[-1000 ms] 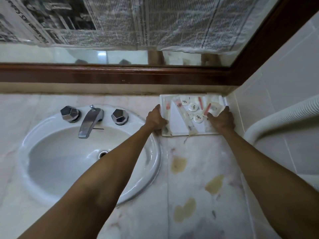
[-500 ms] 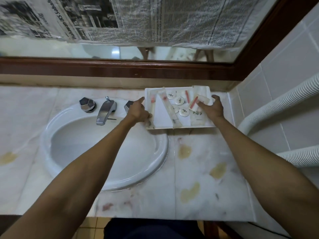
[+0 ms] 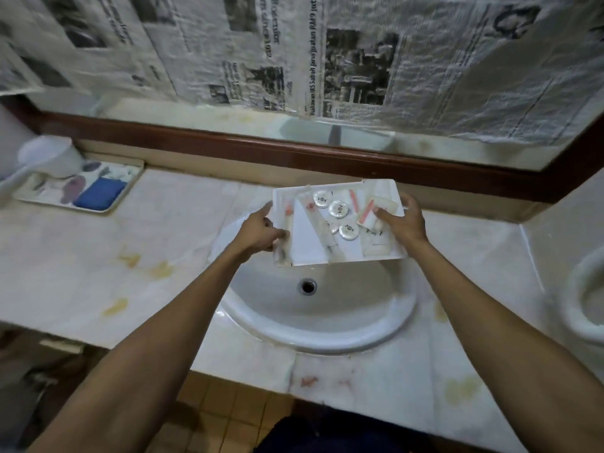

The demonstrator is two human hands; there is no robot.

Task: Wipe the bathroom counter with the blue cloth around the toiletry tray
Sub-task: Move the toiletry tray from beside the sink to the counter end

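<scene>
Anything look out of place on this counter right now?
Yes: yellowish stains blotch the marble counter left of the sink, and newspaper covers the mirror.

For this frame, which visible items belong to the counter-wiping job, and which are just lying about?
Part of the job:
- white rectangular toiletry tray, held over the sink by the left hand and right hand
- folded blue cloth, on a flat tray at far left
- stained pale marble counter

Lying about:
- white oval sink basin
- white plastic scoop
- newspaper sheets over the mirror
</scene>
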